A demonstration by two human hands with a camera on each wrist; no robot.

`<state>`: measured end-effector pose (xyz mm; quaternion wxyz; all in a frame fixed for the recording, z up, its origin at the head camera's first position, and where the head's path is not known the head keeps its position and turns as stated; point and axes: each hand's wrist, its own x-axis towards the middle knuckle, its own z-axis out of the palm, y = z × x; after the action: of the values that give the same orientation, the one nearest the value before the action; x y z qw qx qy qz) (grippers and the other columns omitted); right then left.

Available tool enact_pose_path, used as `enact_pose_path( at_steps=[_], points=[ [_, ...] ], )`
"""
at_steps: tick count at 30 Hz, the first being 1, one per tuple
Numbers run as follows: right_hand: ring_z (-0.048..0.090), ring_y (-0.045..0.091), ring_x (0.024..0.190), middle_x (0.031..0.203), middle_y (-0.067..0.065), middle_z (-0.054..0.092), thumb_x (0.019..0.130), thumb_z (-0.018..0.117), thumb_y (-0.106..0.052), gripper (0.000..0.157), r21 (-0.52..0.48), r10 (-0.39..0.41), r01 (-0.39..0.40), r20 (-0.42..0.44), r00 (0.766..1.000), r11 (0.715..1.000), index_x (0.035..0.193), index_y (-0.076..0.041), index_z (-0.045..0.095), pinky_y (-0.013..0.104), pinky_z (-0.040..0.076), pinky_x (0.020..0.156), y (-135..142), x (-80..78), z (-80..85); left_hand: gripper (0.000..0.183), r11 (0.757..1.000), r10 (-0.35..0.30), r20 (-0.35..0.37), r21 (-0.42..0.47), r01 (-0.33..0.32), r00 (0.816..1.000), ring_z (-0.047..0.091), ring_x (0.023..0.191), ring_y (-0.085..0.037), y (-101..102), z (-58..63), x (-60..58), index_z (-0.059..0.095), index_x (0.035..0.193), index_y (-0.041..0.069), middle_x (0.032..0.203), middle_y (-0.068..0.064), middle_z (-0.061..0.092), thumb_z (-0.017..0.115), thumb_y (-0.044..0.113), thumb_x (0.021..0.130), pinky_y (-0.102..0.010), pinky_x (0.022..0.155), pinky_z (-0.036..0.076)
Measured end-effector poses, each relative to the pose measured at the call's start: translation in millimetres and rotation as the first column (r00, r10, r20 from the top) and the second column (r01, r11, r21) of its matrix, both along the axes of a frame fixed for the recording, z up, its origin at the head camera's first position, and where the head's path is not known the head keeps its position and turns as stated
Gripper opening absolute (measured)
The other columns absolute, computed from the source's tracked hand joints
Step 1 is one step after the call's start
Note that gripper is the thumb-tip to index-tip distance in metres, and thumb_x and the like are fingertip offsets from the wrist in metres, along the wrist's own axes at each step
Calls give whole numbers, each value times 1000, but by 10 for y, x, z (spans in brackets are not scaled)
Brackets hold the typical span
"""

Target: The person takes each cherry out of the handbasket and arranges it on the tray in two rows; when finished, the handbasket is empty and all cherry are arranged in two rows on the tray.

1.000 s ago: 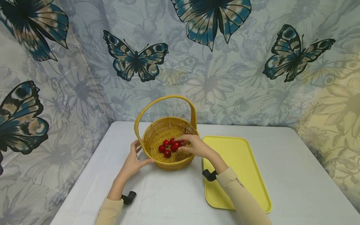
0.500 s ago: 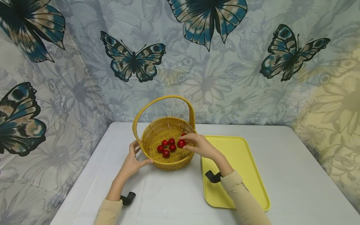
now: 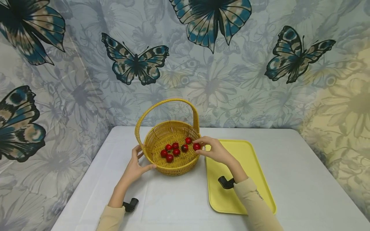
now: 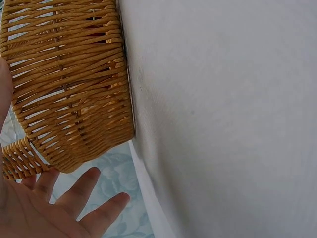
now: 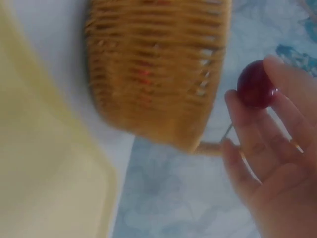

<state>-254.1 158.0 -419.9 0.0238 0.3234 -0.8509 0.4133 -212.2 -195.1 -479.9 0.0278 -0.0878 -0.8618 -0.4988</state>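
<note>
A yellow wicker basket (image 3: 173,130) with a tall arched handle (image 3: 176,100) stands on the white table, several red cherries (image 3: 176,151) lying inside. My left hand (image 3: 136,166) touches its left side, thumb on the front rim and fingers spread by the handle's base. In the left wrist view those fingers (image 4: 81,188) look nearly straight, some tips hidden behind the weave. My right hand (image 3: 216,150) pinches one cherry (image 5: 256,85) between thumb and fingertips at the basket's right rim. A thin stem (image 5: 227,131) shows below that cherry in the right wrist view.
A yellow tray (image 3: 254,179) lies to the right of the basket, partly under my right forearm. Behind the white tabletop (image 3: 173,205) hangs a flowered, butterfly-printed backdrop (image 3: 225,96). Each wrist carries a small black camera (image 3: 130,205).
My right hand has drawn a cherry rightward from among the others to the basket's right rim, uncovering more cherries inside. My left hand has kept its place on the basket.
</note>
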Motion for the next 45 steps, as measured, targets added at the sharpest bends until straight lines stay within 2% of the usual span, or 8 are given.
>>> enact_pose_path(
  at_steps=[7,11,19,22,25,32,38,45],
  points=[
    [60,16,96,110,1,63,84,69,-11,35,10,-9,10,-27,1000,1000,118,-11,62,49,49,86,206,-8,-125,106,1000,-11,-23,16,11,1000,32,133,-37,15,-17,-19,8,145,19,150,-12,20,80,39,70,-53,108,29],
    [59,16,96,112,1,63,83,68,-7,36,21,-8,9,-32,999,1000,119,-9,62,49,49,85,304,-17,-185,104,1000,-9,-15,14,10,1000,32,133,-39,27,14,-3,8,145,18,149,-14,19,80,36,71,-55,108,28],
    [59,24,99,118,11,61,83,66,-1,39,42,9,-7,-31,999,999,121,-3,59,51,48,86,467,-26,-263,100,999,-28,0,23,28,1000,30,131,-46,134,324,160,8,144,7,148,-23,18,78,20,75,-59,106,27],
    [60,27,101,118,13,62,83,66,0,39,60,12,-11,-14,1000,998,121,-1,59,51,48,87,509,-33,-295,99,1000,-26,-1,17,26,1000,30,131,-46,147,360,181,8,144,5,148,-23,18,78,19,75,-59,106,28],
    [59,28,104,117,14,62,83,65,0,40,87,15,-16,17,1000,996,122,0,58,51,46,90,542,-40,-325,99,999,-25,-6,31,25,1000,30,131,-46,129,304,148,9,144,7,148,-22,17,79,21,75,-59,107,26],
    [57,32,108,117,16,62,82,62,3,40,148,22,-32,70,997,988,122,2,57,52,44,94,610,-61,-403,105,1000,-7,-4,7,7,1000,31,133,-40,40,42,13,6,146,15,149,-17,17,79,34,73,-56,107,28],
    [54,34,113,121,16,60,80,60,6,44,180,22,-44,120,992,983,124,2,56,51,42,98,623,-91,-475,107,1000,-4,-7,8,4,1000,32,132,-40,29,24,9,6,146,15,149,-17,18,79,37,71,-57,107,28],
    [56,30,108,118,14,61,79,60,6,46,208,31,-63,152,988,976,124,-2,57,49,44,95,619,-125,-546,105,1000,-5,-13,13,5,1000,32,133,-40,17,8,7,7,145,16,149,-16,18,79,36,72,-56,108,27]
  ],
)
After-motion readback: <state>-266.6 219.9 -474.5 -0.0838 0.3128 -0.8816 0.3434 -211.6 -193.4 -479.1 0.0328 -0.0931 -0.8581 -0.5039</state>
